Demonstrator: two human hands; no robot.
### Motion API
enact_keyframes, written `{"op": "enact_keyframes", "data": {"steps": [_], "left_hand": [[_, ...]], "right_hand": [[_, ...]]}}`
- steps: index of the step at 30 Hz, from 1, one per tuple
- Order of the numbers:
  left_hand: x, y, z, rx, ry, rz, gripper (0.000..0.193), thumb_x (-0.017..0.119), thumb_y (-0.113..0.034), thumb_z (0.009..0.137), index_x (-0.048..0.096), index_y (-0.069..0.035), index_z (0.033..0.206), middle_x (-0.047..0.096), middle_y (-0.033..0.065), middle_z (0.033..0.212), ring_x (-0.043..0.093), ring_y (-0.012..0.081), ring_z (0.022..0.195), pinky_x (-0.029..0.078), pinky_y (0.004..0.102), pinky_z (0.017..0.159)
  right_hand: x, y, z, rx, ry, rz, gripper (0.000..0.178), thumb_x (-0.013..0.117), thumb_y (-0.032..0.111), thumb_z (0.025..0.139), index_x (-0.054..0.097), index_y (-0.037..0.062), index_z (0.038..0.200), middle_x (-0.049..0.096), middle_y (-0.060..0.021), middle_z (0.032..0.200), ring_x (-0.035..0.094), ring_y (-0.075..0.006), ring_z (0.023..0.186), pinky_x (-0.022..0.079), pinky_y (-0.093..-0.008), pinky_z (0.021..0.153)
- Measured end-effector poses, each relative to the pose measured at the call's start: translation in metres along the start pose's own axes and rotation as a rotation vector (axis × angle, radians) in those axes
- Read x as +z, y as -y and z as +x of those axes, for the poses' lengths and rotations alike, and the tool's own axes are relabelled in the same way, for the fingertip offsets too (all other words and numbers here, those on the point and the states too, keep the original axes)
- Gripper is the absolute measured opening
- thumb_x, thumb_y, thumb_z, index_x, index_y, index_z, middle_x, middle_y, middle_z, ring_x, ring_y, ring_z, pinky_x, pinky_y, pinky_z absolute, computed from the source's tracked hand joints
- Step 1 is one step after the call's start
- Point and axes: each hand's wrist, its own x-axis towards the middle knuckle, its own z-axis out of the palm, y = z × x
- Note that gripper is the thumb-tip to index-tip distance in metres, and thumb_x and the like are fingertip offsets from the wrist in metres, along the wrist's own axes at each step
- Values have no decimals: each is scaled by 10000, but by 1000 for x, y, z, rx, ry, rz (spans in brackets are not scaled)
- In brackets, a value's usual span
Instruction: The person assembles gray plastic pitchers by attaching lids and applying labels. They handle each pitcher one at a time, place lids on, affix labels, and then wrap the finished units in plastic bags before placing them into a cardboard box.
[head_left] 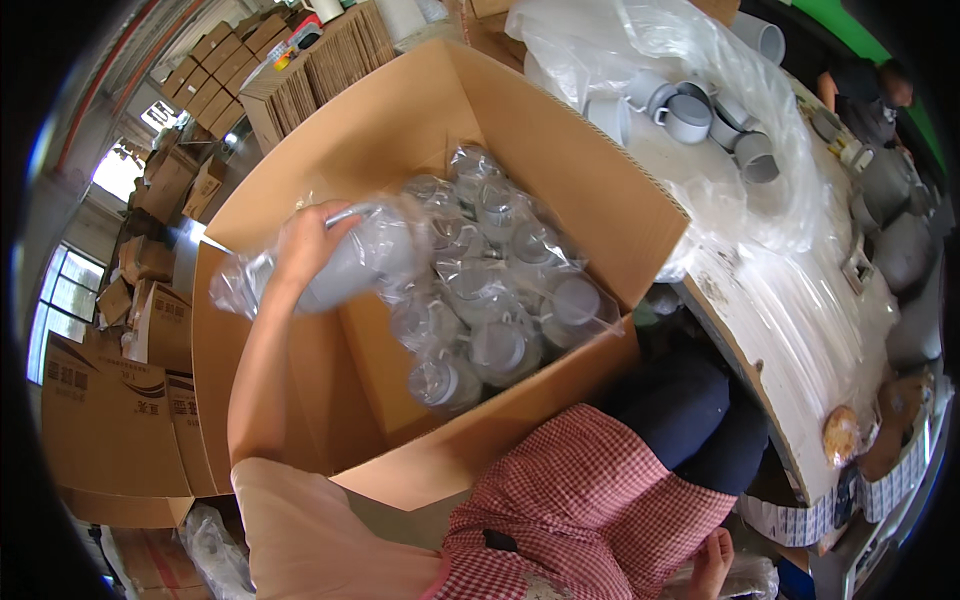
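My left hand (308,243) is closed round the handle of a grey jug (365,262) wrapped in a clear plastic bag. The jug lies tilted over the left side of a large open cardboard box (545,120). Inside, several bagged grey jugs (500,345) stand upright, packed together toward the right. Bare cardboard shows at the box's left. Low at the right, beside my checked apron, is my right hand (712,562), its fingers curled. Clear plastic (750,578) lies next to it; whether the fingers grip anything is hidden.
To the right is a worktable (740,325) bearing clear plastic sheeting (800,190), several grey lidded pieces with handles (688,117) and a small wrapped brown item (845,436). A person (868,95) is beyond it. Cardboard cartons (115,425) stand at left; flattened cardboard (330,60) is stacked behind.
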Motion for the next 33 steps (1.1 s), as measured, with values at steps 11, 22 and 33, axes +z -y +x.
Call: {"op": "enact_keyframes", "data": {"steps": [11, 22, 33], "left_hand": [[352, 195, 106, 290, 605, 624, 372, 672, -376, 921, 772, -86, 1133, 758, 150, 1150, 700, 332, 1119, 407, 525, 1140], [256, 110, 63, 159, 115, 274, 288, 619, -212, 973, 736, -34, 1167, 748, 148, 1133, 690, 332, 1098, 342, 563, 1205], [139, -113, -77, 526, -52, -42, 251, 595, -249, 1025, 727, -37, 1052, 716, 147, 1062, 674, 372, 1022, 421, 571, 1080]], "right_hand": [[33, 11, 6, 35, -123, -55, 161, 670, 181, 1018, 695, 46, 1102, 662, 33, 947, 587, -67, 874, 460, -220, 744], [-77, 117, -4, -853, -904, -583, 107, 668, 32, 998, 685, 33, 1104, 664, -71, 984, 640, -171, 879, 522, -320, 818], [-404, 218, 142, -181, -1151, -1067, 1100, 898, 543, 744, 426, -161, 1445, 587, -330, 1423, 571, -425, 1349, 458, -440, 1130]]}}
